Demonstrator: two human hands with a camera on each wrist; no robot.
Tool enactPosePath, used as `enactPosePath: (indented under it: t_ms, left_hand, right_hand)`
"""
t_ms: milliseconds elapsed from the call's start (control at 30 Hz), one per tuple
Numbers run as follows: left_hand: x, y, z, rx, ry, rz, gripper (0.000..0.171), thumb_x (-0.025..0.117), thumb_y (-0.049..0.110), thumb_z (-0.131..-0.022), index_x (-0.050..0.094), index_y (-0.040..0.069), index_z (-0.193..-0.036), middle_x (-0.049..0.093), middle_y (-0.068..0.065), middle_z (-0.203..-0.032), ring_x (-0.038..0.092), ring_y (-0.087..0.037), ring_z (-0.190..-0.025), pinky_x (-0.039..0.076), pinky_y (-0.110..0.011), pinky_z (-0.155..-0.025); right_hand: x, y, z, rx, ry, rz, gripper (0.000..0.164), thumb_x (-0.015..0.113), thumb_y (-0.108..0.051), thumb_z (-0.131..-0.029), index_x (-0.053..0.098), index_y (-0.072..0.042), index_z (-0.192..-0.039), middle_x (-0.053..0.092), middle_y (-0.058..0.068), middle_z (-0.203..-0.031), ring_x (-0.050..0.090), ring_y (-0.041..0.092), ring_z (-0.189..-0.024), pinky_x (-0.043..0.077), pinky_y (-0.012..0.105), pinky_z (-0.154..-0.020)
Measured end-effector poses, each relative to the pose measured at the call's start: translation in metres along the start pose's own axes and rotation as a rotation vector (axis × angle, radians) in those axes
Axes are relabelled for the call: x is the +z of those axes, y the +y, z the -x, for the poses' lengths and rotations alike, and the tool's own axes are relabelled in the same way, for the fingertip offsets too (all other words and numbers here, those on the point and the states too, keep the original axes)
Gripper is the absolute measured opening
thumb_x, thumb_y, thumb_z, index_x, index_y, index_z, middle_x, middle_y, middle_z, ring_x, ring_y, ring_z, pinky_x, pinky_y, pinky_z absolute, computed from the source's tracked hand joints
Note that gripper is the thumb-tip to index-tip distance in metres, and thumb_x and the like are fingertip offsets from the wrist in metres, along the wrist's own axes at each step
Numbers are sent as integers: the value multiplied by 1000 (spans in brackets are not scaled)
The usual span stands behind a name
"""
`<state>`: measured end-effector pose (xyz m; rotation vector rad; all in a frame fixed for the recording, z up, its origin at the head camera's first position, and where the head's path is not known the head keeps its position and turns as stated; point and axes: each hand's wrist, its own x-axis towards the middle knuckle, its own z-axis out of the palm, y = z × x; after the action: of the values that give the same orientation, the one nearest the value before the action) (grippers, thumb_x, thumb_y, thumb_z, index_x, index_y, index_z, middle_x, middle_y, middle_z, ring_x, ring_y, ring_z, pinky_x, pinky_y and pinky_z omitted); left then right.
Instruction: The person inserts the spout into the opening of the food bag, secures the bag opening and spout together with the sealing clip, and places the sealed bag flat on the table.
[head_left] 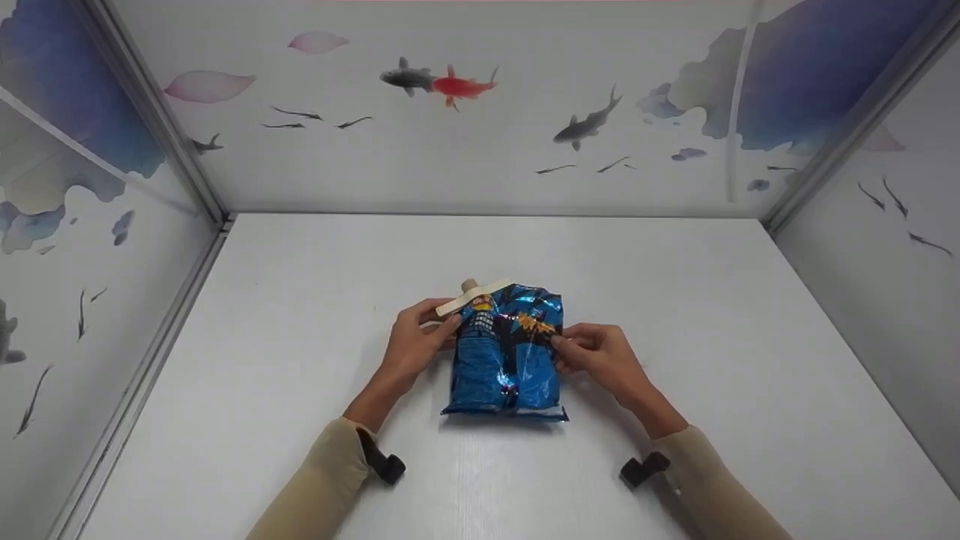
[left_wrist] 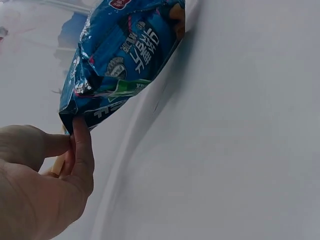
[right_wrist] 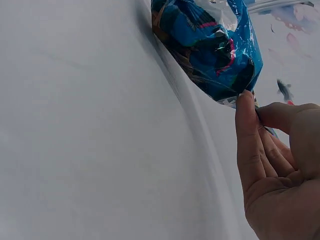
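A shiny blue snack bag (head_left: 508, 352) is held up between both hands in the middle of the head view, its bottom seam toward me. My left hand (head_left: 416, 341) pinches the bag's upper left edge between thumb and fingers. A slim cream strip like a bag clip (head_left: 474, 297), with a tan stub behind it, slants across the bag's top left corner. One end of the strip lies by the left fingers. On the other side, my right hand (head_left: 600, 354) pinches the right edge with thumb and forefinger. In the right wrist view the remaining fingers (right_wrist: 272, 150) curl below the bag.
Under the hands spreads a white table (head_left: 300, 262). Upright panels printed with fish and ink shapes, such as the back wall (head_left: 510, 172), enclose it at the back and both sides. Dark wrist straps (head_left: 386, 466) sit at both cuffs.
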<state>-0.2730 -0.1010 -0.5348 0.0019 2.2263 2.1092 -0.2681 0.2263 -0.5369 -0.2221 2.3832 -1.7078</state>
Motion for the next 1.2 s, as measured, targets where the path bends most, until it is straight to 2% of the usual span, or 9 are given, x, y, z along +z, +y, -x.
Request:
enactPosePath:
  t_ms: [267,433,633,700,800,900,1100,1200]
  left_hand:
    - [1,-6,-3,-76,40,-176,32,74,20,-105,73,13,-136,76,-11,-131,73,-22,-113,63,-34,-96]
    - [1,-5,-3,-95,43,-220,31,72,22,-106,73,13,-136,76,-11,-131,73,-23,-114,62,-39,-102]
    - [0,-2,-2,-114,42,-294,33,69,28,-108,72,14,-138,76,-10,-124,71,-21,-106,59,-34,-91]
    - [0,-2,-2,-114,48,-330,34,67,32,-109,73,14,-138,76,-9,-121,71,-22,-107,57,-35,-92]
    - [-2,-1,-2,-103,68,-376,36,62,38,-111,74,15,-136,77,-8,-117,71,-22,-112,57,-42,-101]
    - [-4,-1,-2,-97,77,-391,38,57,41,-113,76,13,-131,78,-7,-112,74,-22,-109,59,-47,-105]
    - [-9,1,-2,-99,48,-357,42,52,43,-115,76,9,-124,77,-9,-100,78,-17,-83,66,-37,-85]
    - [-14,2,-2,-103,40,-321,44,53,43,-115,76,6,-122,78,-10,-96,78,-16,-77,66,-33,-76]
  right_hand:
    - [1,2,0,32,5,13,38,78,-37,-102,78,-5,-122,83,13,-102,80,25,-85,67,29,-79]
    - [1,3,0,51,0,2,39,78,-36,-102,77,-5,-126,83,13,-103,80,25,-85,67,29,-80]
    - [0,3,-1,70,-9,-6,40,77,-35,-103,76,-7,-131,83,12,-104,79,24,-86,66,28,-81]
    - [0,3,-1,73,-10,-7,40,77,-34,-103,76,-7,-132,83,12,-105,79,24,-87,67,28,-81]
    - [0,3,-1,68,-9,0,40,76,-33,-104,75,-7,-133,83,12,-106,79,24,-87,66,28,-81]
    - [0,3,-1,63,-9,11,39,75,-33,-105,75,-8,-135,82,12,-108,79,25,-88,66,28,-81]
    - [1,3,-1,62,-11,21,40,74,-33,-105,73,-8,-138,82,12,-108,78,25,-89,66,27,-82]
    - [1,4,-2,55,-16,25,42,73,-34,-106,71,-9,-139,82,12,-109,78,25,-91,66,27,-83]
